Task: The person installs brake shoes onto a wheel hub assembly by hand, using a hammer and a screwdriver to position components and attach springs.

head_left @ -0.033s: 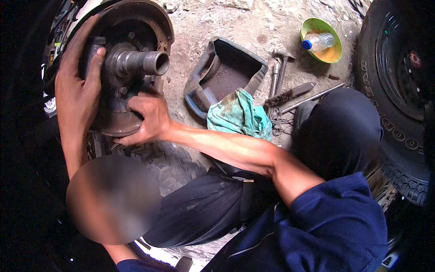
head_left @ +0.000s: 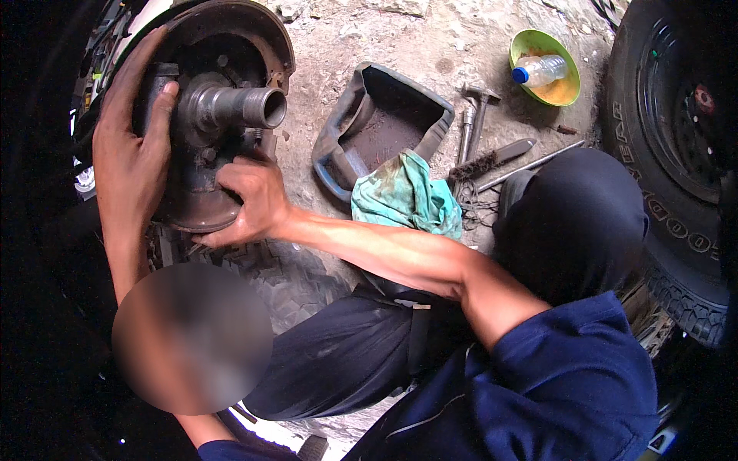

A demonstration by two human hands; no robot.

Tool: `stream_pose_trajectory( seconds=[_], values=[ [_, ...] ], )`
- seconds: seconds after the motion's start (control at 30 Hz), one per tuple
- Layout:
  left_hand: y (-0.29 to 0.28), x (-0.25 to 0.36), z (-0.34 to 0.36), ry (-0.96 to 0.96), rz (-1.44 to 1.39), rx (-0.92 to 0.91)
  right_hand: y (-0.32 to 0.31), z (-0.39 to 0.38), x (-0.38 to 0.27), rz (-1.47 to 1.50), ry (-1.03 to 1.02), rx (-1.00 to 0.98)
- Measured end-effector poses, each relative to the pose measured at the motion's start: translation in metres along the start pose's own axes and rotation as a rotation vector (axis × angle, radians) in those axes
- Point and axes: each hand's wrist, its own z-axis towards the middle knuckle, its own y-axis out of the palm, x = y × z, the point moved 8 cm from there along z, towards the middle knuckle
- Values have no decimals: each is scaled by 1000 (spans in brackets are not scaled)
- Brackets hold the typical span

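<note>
A rusty brake backing plate (head_left: 265, 38) with a bare hollow axle spindle (head_left: 244, 106) at its centre stands upright at the upper left. My left hand (head_left: 131, 146) grips its left side, fingers long against the rim and thumb beside a dark cylindrical part (head_left: 163, 77). Below the spindle, my right hand (head_left: 257, 196) is closed at the plate's lower edge, with its fingers curled in front of the plate and its thumb low against the rim. A small coil spring (head_left: 259, 135) shows just above the right hand. What lies inside both grips is partly hidden.
A cut-open dark plastic container (head_left: 330, 146) sits mid-floor, with a green rag (head_left: 403, 192) over its edge. To its right lie a hammer (head_left: 478, 115), a wire brush (head_left: 492, 160) and a metal rod (head_left: 538, 163). Beyond are a green bowl (head_left: 576, 81) holding a bottle (head_left: 547, 69), and a tyre (head_left: 626, 146).
</note>
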Motion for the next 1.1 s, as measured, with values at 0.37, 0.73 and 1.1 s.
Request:
stream_pose_trajectory(
  seconds=[0.37,0.73,1.1],
  values=[
    [0,0,3,33,35,-7,0,-1,-5,-82,20,17],
    [2,-4,0,8,-15,-43,0,0,-4,-76,41,1],
    [-3,3,4,65,44,-35,0,-1,-1,-73,81,-45]
  ],
)
